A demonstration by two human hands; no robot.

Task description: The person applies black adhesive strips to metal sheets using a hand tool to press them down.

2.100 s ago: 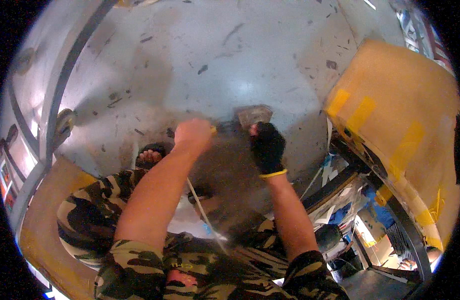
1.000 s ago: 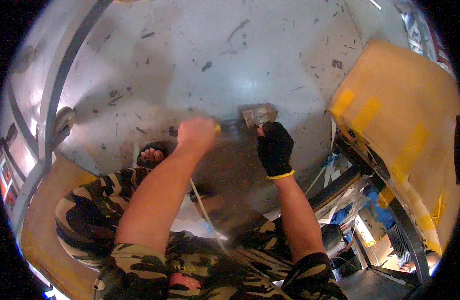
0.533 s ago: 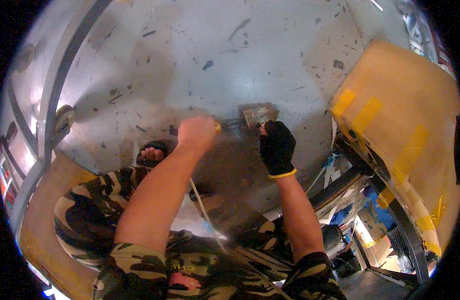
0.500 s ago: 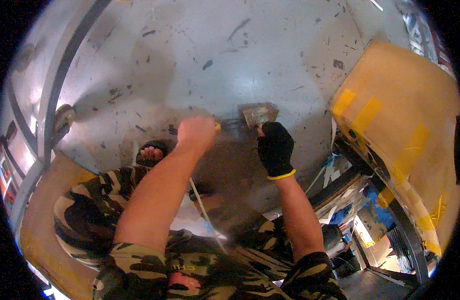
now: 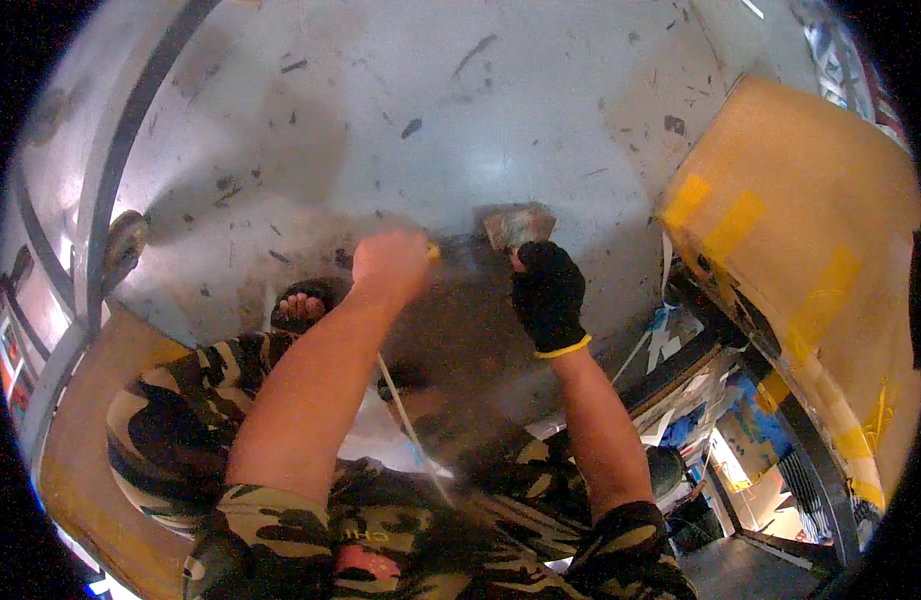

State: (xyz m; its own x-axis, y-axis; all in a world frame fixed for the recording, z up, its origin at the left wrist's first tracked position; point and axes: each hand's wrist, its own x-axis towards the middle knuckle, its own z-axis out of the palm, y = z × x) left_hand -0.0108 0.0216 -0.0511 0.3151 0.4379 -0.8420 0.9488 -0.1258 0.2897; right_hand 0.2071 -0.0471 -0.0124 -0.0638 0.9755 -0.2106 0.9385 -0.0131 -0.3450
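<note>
My left hand [image 5: 392, 265], bare and slightly blurred, is closed in a fist low over the scuffed grey floor [image 5: 430, 130]. A yellow-ended tool [image 5: 433, 251] pokes out of its right side; the fist hides the rest, so its kind does not show. My right hand [image 5: 548, 290], in a black glove with a yellow cuff, is closed on the near edge of a worn, roughly rectangular metal piece [image 5: 515, 226]. A dark, blurred streak lies between the tool's end and that piece; whether they touch I cannot tell.
A large cardboard box [image 5: 810, 190] with yellow tape stands at right, beside a dark metal frame [image 5: 820, 490]. Grey metal bars [image 5: 105, 190] and a wheel [image 5: 126, 243] are at left. My foot [image 5: 302, 305] is near my left forearm. A pale cord [image 5: 405, 410] hangs below.
Both hands stay almost in place, still closed. The metal piece and my right hand have shifted very slightly left.
</note>
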